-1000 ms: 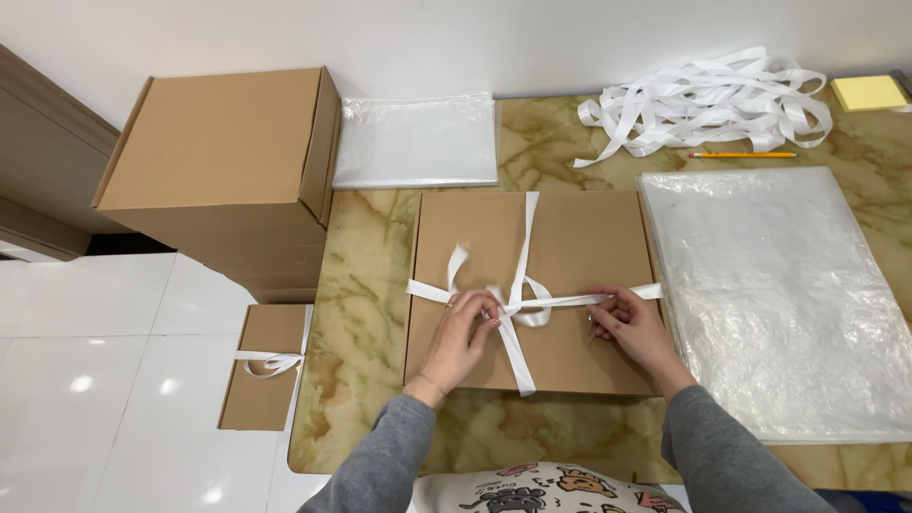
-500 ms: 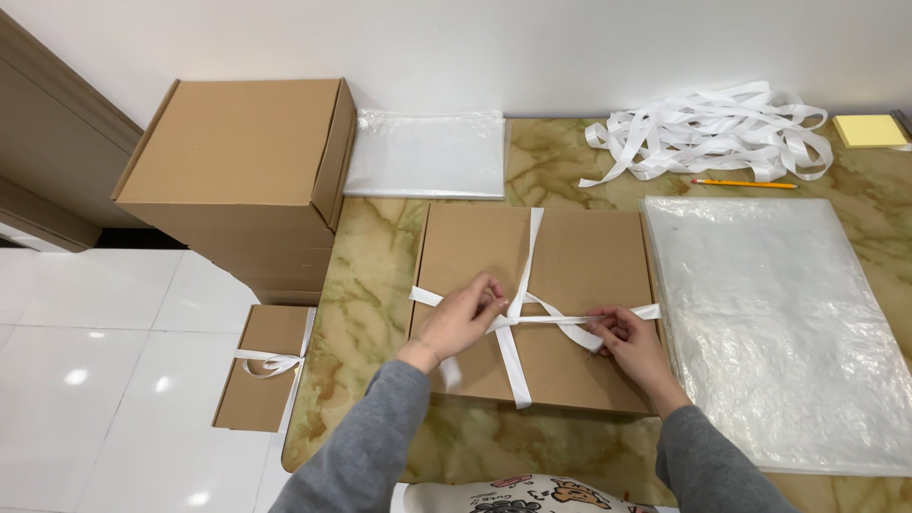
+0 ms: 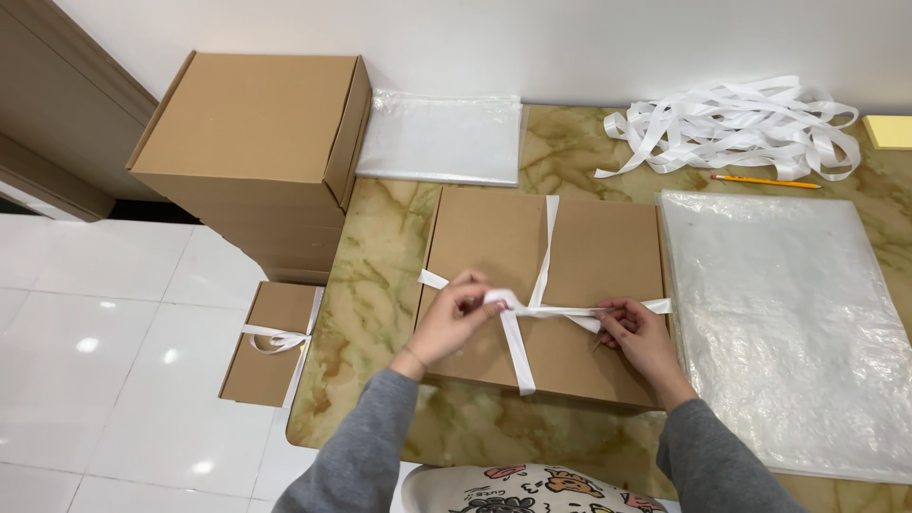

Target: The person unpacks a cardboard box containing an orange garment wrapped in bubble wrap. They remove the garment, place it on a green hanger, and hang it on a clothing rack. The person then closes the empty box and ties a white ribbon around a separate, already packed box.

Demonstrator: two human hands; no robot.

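Both hands are seen mid-frame: a white ribbon (image 3: 532, 309) loop is pinched by the left hand (image 3: 454, 318), its other end gripped by the right hand (image 3: 638, 334), across the flat cardboard box (image 3: 589, 256) on the marble table (image 3: 380, 275).

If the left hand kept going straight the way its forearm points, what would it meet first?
The left hand points up and right across the flat cardboard box. It would probably meet the upright band of the white ribbon first, though its height above the lid is hard to judge.
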